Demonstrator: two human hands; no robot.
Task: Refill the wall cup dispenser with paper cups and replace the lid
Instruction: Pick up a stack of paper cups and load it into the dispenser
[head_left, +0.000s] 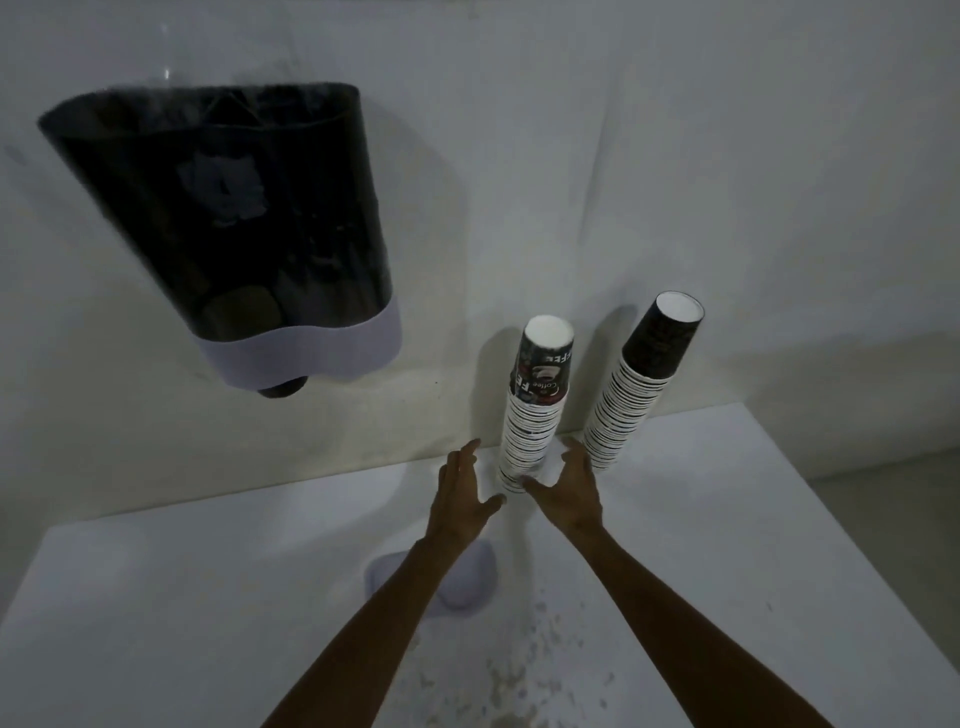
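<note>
Both hands are closing in on the nearer stack of paper cups, which stands upside down at the far edge of the white table against the wall; a second stack stands just beside it to the right, leaning a little. To lift this tall column well, I judge the grip should go low on both sides at once, squeezing evenly near the base so the nested cups do not buckle or shed their top, and the neighbouring stack should not be brushed. The left hand is open, fingers spread and thumb out, close to the stack's left side but apparently not touching. The right hand is likewise spread, its thumb at or against the stack's foot. The dark wall dispenser hangs up on the left, its top uncovered; a pale object, probably the lid, lies on the table beneath the left forearm.
</note>
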